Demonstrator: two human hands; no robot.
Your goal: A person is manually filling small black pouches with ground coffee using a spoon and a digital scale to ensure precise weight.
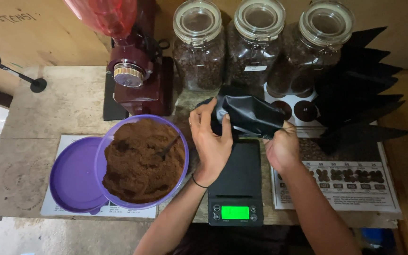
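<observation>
Holding a black foil pouch (249, 113) above the digital scale (240, 182), the left hand (211, 139) wraps its side; the right hand (282, 146) pinches its lower corner; it looks light, limp, slippery, best gripped by its edges.

A worn wooden table (48, 118) carries everything. At twelve o'clock stand three jars (256, 45) and a grinder (138, 71); bowl (140, 160) at nine, scale (239, 184) at six.

Both forearms are reaching forward; the left hand (211, 141) is curling open-palmed, the right hand (282, 148) is clenching, fingers closed
</observation>
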